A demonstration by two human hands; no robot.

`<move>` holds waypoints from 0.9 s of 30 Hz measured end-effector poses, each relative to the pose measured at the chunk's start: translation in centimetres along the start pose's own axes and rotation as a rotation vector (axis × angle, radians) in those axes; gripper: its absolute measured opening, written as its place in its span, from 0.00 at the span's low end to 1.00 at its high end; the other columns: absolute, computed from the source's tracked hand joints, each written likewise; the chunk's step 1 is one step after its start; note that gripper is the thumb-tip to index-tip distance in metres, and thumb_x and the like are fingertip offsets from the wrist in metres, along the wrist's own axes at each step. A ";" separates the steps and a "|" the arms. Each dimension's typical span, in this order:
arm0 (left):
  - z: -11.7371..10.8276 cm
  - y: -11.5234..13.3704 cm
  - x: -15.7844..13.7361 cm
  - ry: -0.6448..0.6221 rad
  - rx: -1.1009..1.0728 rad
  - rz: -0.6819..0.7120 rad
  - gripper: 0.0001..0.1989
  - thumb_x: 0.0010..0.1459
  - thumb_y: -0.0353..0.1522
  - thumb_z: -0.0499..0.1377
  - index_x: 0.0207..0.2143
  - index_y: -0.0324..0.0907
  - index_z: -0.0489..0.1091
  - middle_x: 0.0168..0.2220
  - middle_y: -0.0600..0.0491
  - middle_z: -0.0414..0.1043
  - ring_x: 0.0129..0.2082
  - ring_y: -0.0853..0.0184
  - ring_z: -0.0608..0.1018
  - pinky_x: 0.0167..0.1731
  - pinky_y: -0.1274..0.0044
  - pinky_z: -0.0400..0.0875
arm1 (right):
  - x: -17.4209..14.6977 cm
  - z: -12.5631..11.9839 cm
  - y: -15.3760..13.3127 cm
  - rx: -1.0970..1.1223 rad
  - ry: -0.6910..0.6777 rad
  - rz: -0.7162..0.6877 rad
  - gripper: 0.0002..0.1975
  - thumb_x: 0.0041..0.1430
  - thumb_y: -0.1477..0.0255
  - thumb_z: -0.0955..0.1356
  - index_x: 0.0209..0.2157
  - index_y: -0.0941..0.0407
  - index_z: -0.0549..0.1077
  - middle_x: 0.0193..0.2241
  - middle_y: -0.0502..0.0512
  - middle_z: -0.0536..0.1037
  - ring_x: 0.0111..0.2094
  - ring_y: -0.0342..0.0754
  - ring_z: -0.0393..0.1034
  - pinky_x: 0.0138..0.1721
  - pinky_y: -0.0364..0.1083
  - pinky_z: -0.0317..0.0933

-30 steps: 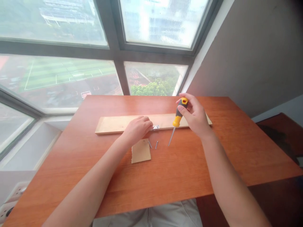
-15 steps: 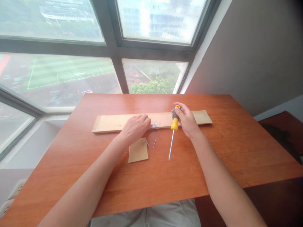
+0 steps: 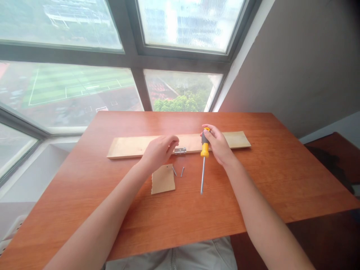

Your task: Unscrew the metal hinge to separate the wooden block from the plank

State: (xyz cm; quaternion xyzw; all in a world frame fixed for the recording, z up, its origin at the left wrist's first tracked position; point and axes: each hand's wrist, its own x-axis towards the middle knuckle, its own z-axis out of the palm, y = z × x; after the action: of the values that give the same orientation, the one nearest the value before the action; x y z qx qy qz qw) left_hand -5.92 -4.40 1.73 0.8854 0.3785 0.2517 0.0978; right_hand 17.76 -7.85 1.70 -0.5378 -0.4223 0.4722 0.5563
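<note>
A long pale wooden board (image 3: pixel 129 146) lies across the table. On its front edge, near the middle, sits a small metal hinge (image 3: pixel 180 151). My left hand (image 3: pixel 159 150) is over the board just left of the hinge, fingers curled and pinched together; whether anything small is between them is hidden. My right hand (image 3: pixel 221 146) is wrapped around the yellow and black handle of a screwdriver (image 3: pixel 205 150), its shaft pointing down and toward me, tip apart from the hinge. Two screws (image 3: pixel 182 172) lie in front of the board, one beside a square of brown cardboard (image 3: pixel 163 180).
The reddish-brown wooden table (image 3: pixel 135 221) ends close to my lap at the front. Large windows with grey frames (image 3: pixel 180 64) rise behind it, and a grey wall (image 3: pixel 295 67) stands at the right.
My left hand has drawn back slightly left from the hinge, uncovering more of it. The screwdriver's shaft has swung to a more upright angle in my right hand.
</note>
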 end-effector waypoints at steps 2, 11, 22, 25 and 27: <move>0.0 0.2 0.2 0.008 -0.058 -0.038 0.08 0.67 0.32 0.53 0.42 0.43 0.71 0.31 0.55 0.78 0.27 0.69 0.77 0.31 0.78 0.66 | -0.1 0.1 -0.1 -0.002 -0.001 0.010 0.24 0.55 0.54 0.71 0.49 0.52 0.70 0.36 0.51 0.73 0.36 0.46 0.66 0.35 0.45 0.64; -0.8 2.2 2.8 -0.371 0.200 0.100 0.09 0.66 0.30 0.55 0.40 0.41 0.75 0.31 0.50 0.77 0.28 0.64 0.77 0.26 0.77 0.60 | -0.2 0.3 0.2 -0.038 -0.047 0.047 0.23 0.55 0.54 0.71 0.49 0.51 0.70 0.36 0.51 0.73 0.34 0.46 0.66 0.32 0.44 0.63; 0.1 2.1 3.3 -0.420 0.295 0.213 0.12 0.67 0.29 0.54 0.30 0.38 0.71 0.28 0.50 0.73 0.27 0.65 0.74 0.27 0.75 0.60 | -0.4 0.5 0.6 -0.105 -0.080 0.053 0.22 0.56 0.56 0.69 0.49 0.52 0.70 0.38 0.53 0.74 0.41 0.48 0.69 0.39 0.46 0.64; 0.3 2.1 2.8 -0.379 0.270 0.219 0.11 0.66 0.27 0.54 0.30 0.38 0.72 0.29 0.50 0.73 0.28 0.65 0.74 0.27 0.75 0.60 | -0.3 0.5 0.7 -0.119 -0.083 0.057 0.22 0.57 0.56 0.69 0.49 0.52 0.70 0.38 0.52 0.74 0.41 0.48 0.69 0.40 0.46 0.64; 0.3 2.1 2.6 -0.357 0.246 0.236 0.11 0.66 0.26 0.53 0.31 0.39 0.72 0.30 0.50 0.73 0.29 0.65 0.74 0.28 0.75 0.61 | -0.3 0.4 0.7 -0.125 -0.088 0.055 0.22 0.57 0.56 0.69 0.49 0.52 0.70 0.37 0.52 0.74 0.42 0.48 0.69 0.40 0.46 0.64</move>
State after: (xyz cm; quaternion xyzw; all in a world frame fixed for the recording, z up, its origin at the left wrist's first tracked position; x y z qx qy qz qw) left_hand -2.92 -3.99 3.16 0.9591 0.2771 0.0529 0.0248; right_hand 17.21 -8.09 1.02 -0.5616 -0.4599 0.4833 0.4894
